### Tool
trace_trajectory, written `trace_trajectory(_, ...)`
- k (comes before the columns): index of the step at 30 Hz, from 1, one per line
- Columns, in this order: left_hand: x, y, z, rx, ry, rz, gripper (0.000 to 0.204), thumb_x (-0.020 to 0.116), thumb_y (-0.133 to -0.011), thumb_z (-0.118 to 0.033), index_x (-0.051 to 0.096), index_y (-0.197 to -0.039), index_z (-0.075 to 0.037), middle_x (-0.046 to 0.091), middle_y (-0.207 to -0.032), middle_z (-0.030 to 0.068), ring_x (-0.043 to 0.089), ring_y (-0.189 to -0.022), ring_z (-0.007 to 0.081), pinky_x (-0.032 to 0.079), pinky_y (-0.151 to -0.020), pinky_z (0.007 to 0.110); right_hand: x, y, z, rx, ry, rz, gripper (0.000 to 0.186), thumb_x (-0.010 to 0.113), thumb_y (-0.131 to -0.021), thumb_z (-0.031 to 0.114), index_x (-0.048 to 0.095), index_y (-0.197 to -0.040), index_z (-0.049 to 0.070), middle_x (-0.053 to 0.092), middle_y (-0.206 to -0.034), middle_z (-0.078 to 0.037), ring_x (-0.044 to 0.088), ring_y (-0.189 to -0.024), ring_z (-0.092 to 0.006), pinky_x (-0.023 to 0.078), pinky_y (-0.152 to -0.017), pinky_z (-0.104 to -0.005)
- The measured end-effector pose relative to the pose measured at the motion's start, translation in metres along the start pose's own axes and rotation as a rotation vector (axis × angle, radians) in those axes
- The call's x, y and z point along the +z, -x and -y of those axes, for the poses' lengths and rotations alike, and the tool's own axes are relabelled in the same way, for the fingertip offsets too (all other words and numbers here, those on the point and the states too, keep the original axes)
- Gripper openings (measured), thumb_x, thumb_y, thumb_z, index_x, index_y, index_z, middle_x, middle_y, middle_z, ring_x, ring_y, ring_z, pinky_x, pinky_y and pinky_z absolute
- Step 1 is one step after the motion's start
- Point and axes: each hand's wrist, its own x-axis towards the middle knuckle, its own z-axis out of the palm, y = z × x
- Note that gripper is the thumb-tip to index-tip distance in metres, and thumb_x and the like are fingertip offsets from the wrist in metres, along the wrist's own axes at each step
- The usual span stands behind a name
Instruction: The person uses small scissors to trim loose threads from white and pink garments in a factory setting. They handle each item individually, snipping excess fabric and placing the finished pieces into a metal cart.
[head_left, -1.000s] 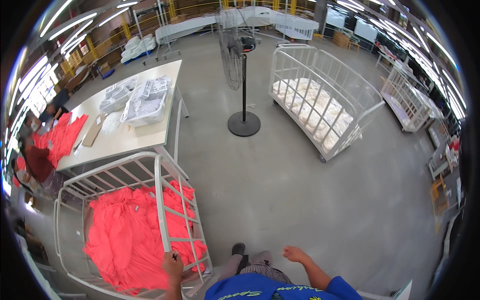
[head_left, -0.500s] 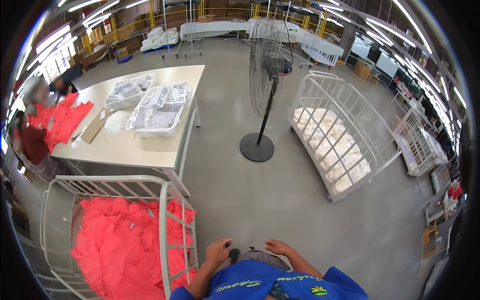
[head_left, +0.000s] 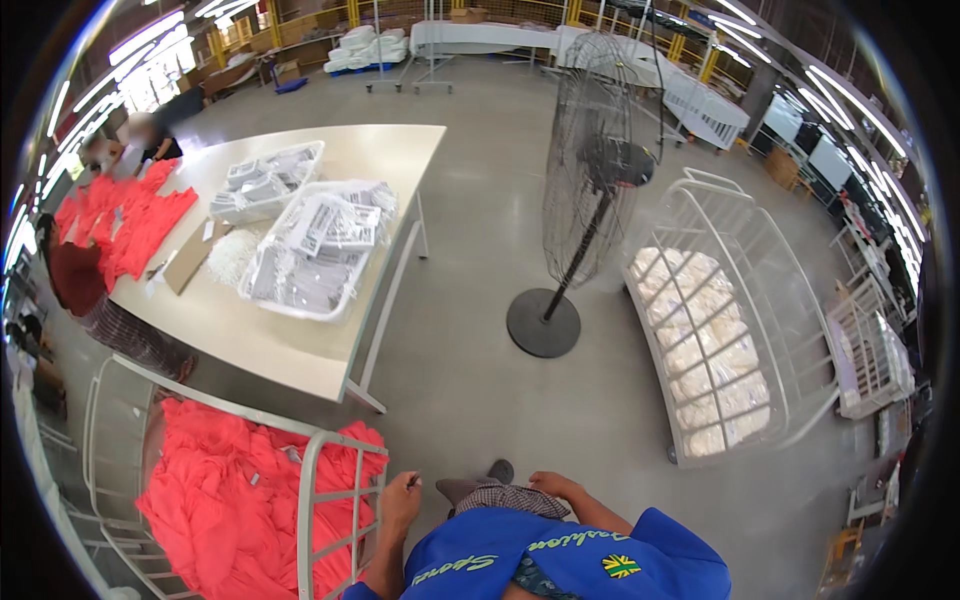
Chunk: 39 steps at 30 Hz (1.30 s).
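My left hand (head_left: pixel 400 498) is closed round a small dark object (head_left: pixel 413 480), too small to identify, just right of the rail of a white wheeled cage cart (head_left: pixel 305 500) heaped with coral-pink fabric (head_left: pixel 220 500). My right hand (head_left: pixel 548 483) hangs at my right side with curled fingers; anything inside it is hidden. In front of me on the left stands a cream table (head_left: pixel 330 360) bearing two white bins (head_left: pixel 340 300) of bagged grey items, white small pieces (head_left: pixel 232 255), cardboard (head_left: pixel 188 262) and more coral garments (head_left: pixel 140 230).
Co-workers (head_left: pixel 80 280) are at the table's left side. A black pedestal fan (head_left: pixel 543 322) stands ahead. Right of it is another cage cart (head_left: pixel 700 370) with cream bundles. Further carts (head_left: pixel 865 370), white-draped tables (head_left: pixel 480 35) and racks line the background.
My left hand has left the pink-filled cart's rail and moved rightward. The table, fan and right cart appear nearer, as I have moved forward.
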Motion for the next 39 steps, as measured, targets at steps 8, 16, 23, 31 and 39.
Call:
trace_trajectory(8,0.034,-0.097,-0.081,0.000,-0.008,0.101,0.019,0.060,-0.085,-0.020,0.066,-0.101,-0.012,0.066,-0.087,0.0131,0.065,-0.079,0.0309,0.050,-0.069,0.039,-0.171,-0.109,0.043,-0.096,0.062,-0.147,0.037,0.055,-0.086,0.036,0.063,-0.100,0.002,0.064,-0.101,-0.020,0.061,-0.096,-0.0340,0.047,-0.082,-0.0412)
trace_trajectory(16,0.045,-0.236,-0.076,0.025,0.063,0.225,0.024,0.056,-0.086,-0.021,0.065,-0.106,-0.012,0.066,-0.096,0.0135,0.064,-0.088,0.0315,0.050,-0.076,0.038,-0.229,-0.226,0.111,-0.129,0.139,0.024,0.037,0.056,-0.087,0.034,0.062,-0.108,0.003,0.066,-0.104,-0.016,0.062,-0.097,-0.0282,0.047,-0.085,-0.0374)
trace_trajectory(23,0.005,-0.394,-0.116,0.037,0.271,0.174,0.025,0.057,-0.088,-0.016,0.063,-0.110,-0.006,0.066,-0.095,0.0158,0.065,-0.085,0.0294,0.050,-0.074,0.035,-0.299,-0.302,0.142,-0.197,0.152,0.151,0.033,0.053,-0.086,0.030,0.063,-0.099,0.001,0.065,-0.100,-0.019,0.061,-0.094,-0.0343,0.046,-0.082,-0.0400)
trace_trajectory(31,-0.009,-0.484,-0.138,-0.055,0.425,0.284,0.024,0.058,-0.091,-0.018,0.063,-0.109,-0.004,0.067,-0.094,0.0135,0.063,-0.077,0.0181,0.050,-0.071,0.030,-0.391,-0.384,0.212,0.020,0.225,0.053,0.042,0.057,-0.087,0.035,0.061,-0.116,0.005,0.064,-0.111,-0.018,0.060,-0.105,-0.0333,0.046,-0.089,-0.0405)
trace_trajectory(39,0.024,-0.577,-0.127,-0.163,0.658,0.269,0.033,0.053,-0.096,-0.019,0.052,-0.124,-0.003,0.061,-0.107,0.0103,0.057,-0.096,0.0147,0.045,-0.084,0.026,-0.477,-0.509,0.236,0.004,0.485,0.358,0.040,0.052,-0.088,0.040,0.065,-0.106,0.006,0.063,-0.113,-0.019,0.059,-0.106,-0.0315,0.046,-0.088,-0.0412)
